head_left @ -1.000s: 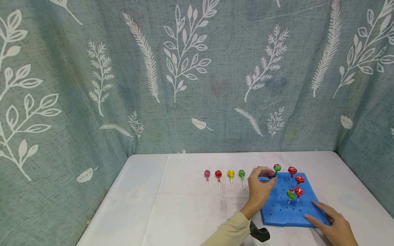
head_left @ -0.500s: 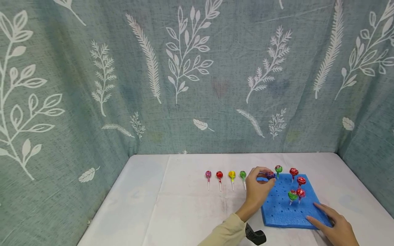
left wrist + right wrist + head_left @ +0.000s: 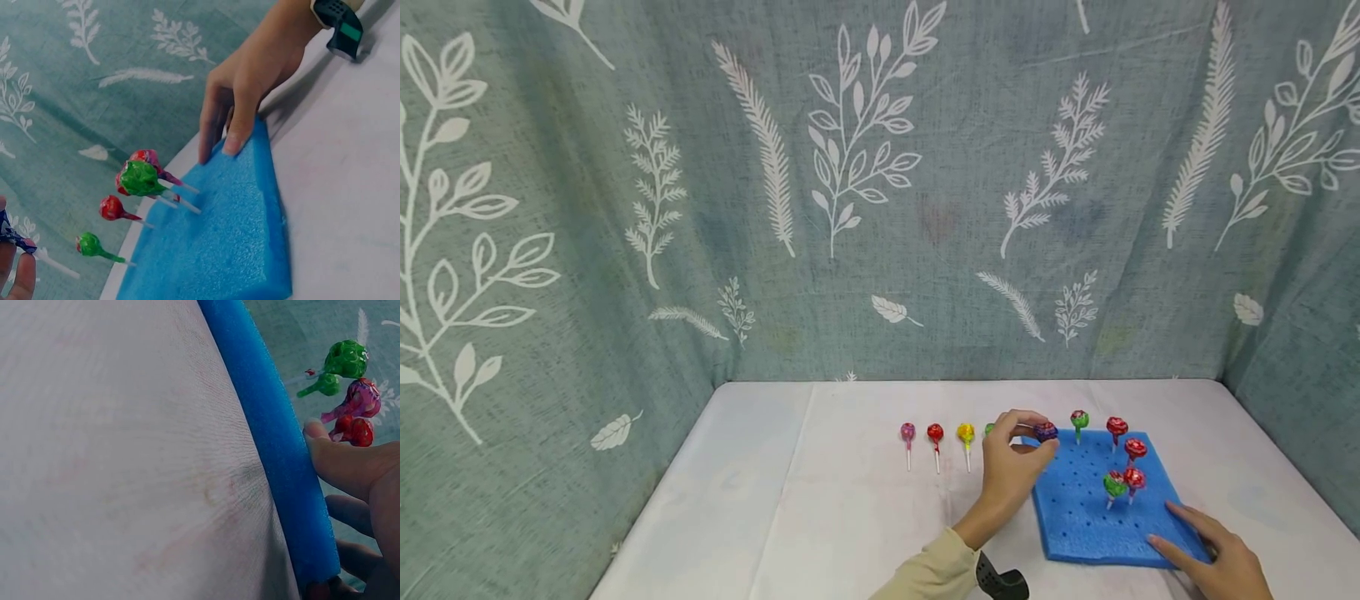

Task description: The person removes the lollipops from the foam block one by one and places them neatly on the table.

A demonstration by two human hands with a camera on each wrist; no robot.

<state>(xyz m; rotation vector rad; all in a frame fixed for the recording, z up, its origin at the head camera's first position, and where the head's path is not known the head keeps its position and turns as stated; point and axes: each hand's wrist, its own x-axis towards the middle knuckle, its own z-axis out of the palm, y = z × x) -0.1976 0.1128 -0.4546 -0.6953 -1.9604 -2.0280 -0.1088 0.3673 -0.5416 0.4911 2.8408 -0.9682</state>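
- Right wrist view: right hand (image 3: 381, 481), thumb laid on the edge of the blue foam board (image 3: 275, 434), fingers spread apart from it; steady pressure here should, in judgement, stop the board sliding.
- Left wrist view: purple lollipop (image 3: 15, 237), pinched in the left hand (image 3: 24, 281), stick slanting, its end free; best brought upright, stick down, before meeting the foam.
- Head view: purple lollipop at the board's far left corner; since half a second ago, shifted leftward, farther from the standing green lollipop (image 3: 1079, 418); right hand still resting on the board.
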